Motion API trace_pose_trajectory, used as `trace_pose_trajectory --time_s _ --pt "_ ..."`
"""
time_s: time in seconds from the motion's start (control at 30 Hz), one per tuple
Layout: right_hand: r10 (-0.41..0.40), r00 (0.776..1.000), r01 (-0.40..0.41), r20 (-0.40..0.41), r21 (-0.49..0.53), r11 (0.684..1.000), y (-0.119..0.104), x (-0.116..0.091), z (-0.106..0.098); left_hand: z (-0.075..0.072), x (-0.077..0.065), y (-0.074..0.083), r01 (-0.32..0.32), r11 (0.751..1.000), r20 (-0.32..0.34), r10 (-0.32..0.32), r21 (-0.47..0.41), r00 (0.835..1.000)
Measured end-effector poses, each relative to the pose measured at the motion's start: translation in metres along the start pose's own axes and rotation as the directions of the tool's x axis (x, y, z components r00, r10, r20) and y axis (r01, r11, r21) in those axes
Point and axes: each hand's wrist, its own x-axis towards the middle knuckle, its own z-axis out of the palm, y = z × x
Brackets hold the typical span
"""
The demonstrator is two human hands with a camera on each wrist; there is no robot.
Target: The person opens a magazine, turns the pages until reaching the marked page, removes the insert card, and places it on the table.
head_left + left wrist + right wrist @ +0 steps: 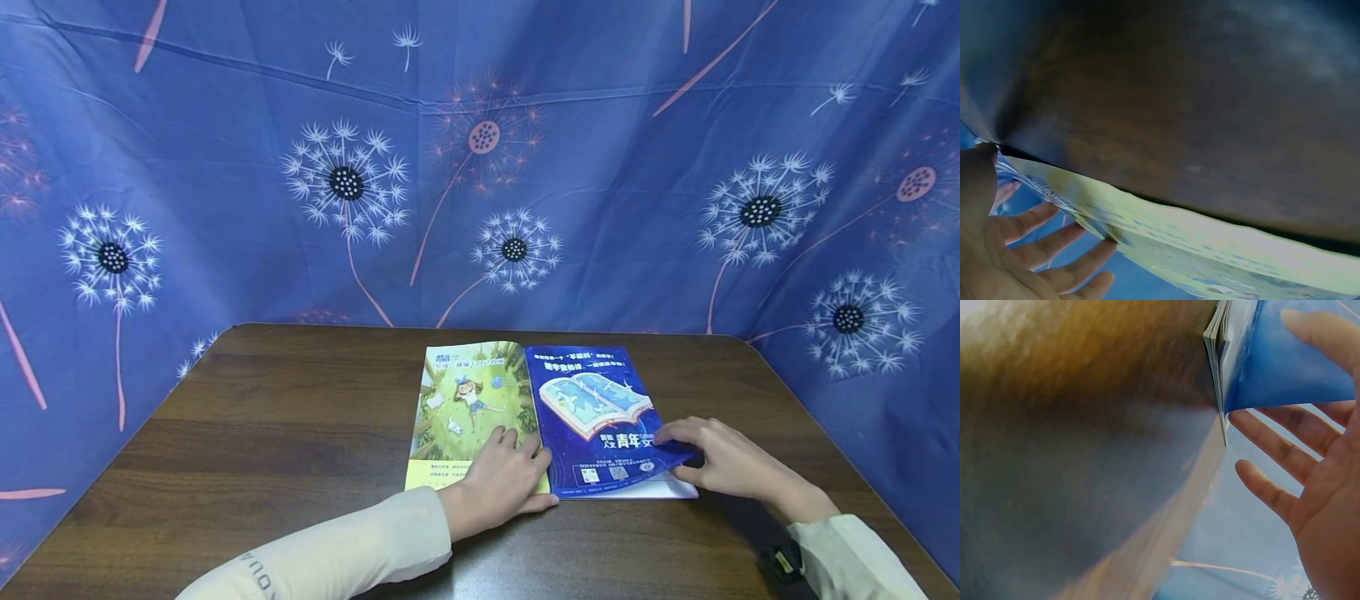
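An open magazine [472, 446] lies on the table, its left page green and yellow with a drawn child lying on grass. Its right-hand blue page [558, 442] shows a pictured open book, and the lower right corner is bent up off a white page [678, 487]. My left hand [498, 483] rests on the lower left page beside the spine, fingers spread. At the lifted corner, my right hand [723, 462] pinches the blue page; in the right wrist view the thumb [1316, 334] lies on one face of it, with fingers behind.
The brown wooden table [262, 433] extends around the magazine on all sides. Behind it hangs a blue cloth [420, 183] printed with dandelions. A dark device [783, 560] sits at the right sleeve's cuff.
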Motion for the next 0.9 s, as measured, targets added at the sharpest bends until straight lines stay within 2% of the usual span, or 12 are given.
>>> trace_pose_trajectory --time_s 0.13,0.47,0.77,0.9 --pt "-0.037 0.998 0.035 -0.055 -0.038 0.999 0.0 0.0 0.001 -0.001 0.004 0.006 0.038 0.999 0.016 -0.038 -0.002 0.999" --pt "-0.109 0.976 0.092 -0.189 -0.098 0.991 0.0 0.003 0.002 -0.005 0.012 0.015 0.085 0.99 0.053 -0.092 0.115 0.994" --pt "-0.146 0.955 0.114 -0.258 -0.136 0.984 0.0 0.005 0.0 -0.009 0.016 0.02 0.121 0.985 0.104 -0.134 0.12 0.986" --pt "-0.146 0.952 0.11 -0.268 -0.142 0.984 -0.001 0.007 -0.001 -0.009 0.017 0.022 0.133 0.983 0.12 -0.148 0.124 0.982"
